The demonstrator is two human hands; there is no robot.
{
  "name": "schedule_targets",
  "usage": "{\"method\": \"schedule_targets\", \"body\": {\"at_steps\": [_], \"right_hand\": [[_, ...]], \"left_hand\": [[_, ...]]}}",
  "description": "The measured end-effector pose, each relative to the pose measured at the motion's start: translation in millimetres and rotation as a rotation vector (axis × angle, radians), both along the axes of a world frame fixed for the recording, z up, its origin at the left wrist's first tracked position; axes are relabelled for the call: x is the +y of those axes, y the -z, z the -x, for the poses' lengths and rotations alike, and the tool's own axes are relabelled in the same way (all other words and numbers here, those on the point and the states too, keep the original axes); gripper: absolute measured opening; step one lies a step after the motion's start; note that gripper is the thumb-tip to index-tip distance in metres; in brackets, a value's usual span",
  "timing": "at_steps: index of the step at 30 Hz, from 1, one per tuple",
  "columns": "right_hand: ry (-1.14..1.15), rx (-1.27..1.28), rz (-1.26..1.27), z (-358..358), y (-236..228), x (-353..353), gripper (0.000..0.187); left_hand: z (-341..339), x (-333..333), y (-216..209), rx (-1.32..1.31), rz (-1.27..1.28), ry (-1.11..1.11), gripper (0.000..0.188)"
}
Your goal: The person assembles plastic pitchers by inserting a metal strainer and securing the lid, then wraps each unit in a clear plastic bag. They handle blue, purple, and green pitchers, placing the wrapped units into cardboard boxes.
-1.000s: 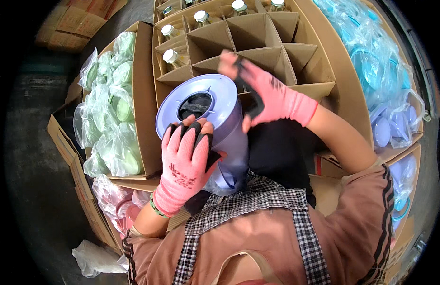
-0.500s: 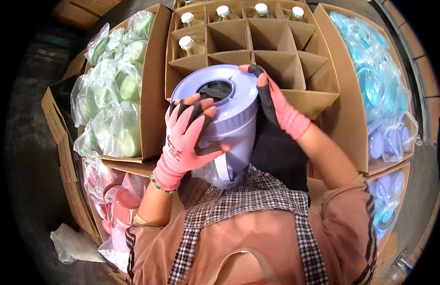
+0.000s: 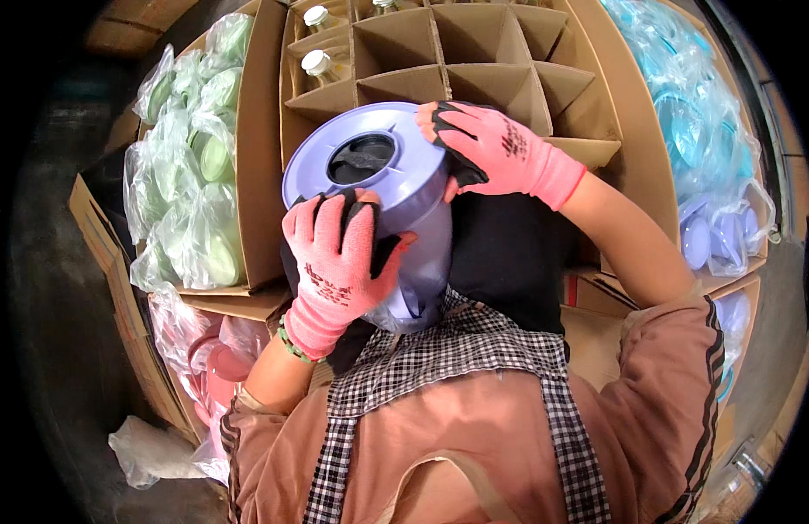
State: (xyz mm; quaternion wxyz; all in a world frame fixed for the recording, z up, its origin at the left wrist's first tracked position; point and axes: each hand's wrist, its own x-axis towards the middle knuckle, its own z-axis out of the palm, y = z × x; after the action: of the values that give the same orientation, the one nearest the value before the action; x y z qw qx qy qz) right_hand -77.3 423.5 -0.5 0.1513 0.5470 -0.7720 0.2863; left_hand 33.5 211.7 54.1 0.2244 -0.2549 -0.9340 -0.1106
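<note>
A lavender plastic pitcher [image 3: 422, 231] rests upright at my lap, tilted slightly. Its wide ring-shaped lid [image 3: 317, 157] has a round hole in the middle, with something dark showing through it. My left hand [image 3: 343, 262], in a pink and black glove with the fingertips cut off, curls over the near left rim of the lid. My right hand [image 3: 496, 144], gloved alike, grips the lid's right edge, thumb below the rim. Part of the pitcher's handle [image 3: 409, 301] shows low on the body, near the checked apron [image 3: 457, 349].
Ahead stands a divided carton [image 3: 588, 153] with several white-capped bottles [image 3: 317, 63]. A left carton [image 3: 263, 148] holds bagged pale green pieces; the right carton [image 3: 636, 131] has bagged blue and lavender ones. Pink pitchers [image 3: 225, 367] sit lower left. A plastic bag [image 3: 151, 450] lies on the floor.
My right hand has turned from fingertips on the lid's far edge to a fuller grip on its right side. My left hand has dropped lower, toward the near rim. The whole view has shifted.
</note>
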Motion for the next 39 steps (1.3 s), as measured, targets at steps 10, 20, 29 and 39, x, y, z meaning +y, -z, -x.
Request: {"method": "schedule_targets", "body": {"at_steps": [10, 20, 29, 39], "right_hand": [[0.295, -1.918, 0.119, -16, -20, -18, 0.062], [0.307, -2.034, 0.228, -24, -18, -19, 0.058], [0.209, -2.108, 0.292, -26, -16, -20, 0.052], [0.263, -2.033, 0.229, -51, -57, -23, 0.049]], "left_hand": [[153, -45, -16, -0.765, -0.164, -0.03, 0.035], [205, 25, 31, -1.005, 0.588, 0.566, 0.052], [178, 30, 12, -1.187, 0.312, -0.004, 0.04], [1, -23, -29, -0.326, 0.204, 0.145, 0.057]]}}
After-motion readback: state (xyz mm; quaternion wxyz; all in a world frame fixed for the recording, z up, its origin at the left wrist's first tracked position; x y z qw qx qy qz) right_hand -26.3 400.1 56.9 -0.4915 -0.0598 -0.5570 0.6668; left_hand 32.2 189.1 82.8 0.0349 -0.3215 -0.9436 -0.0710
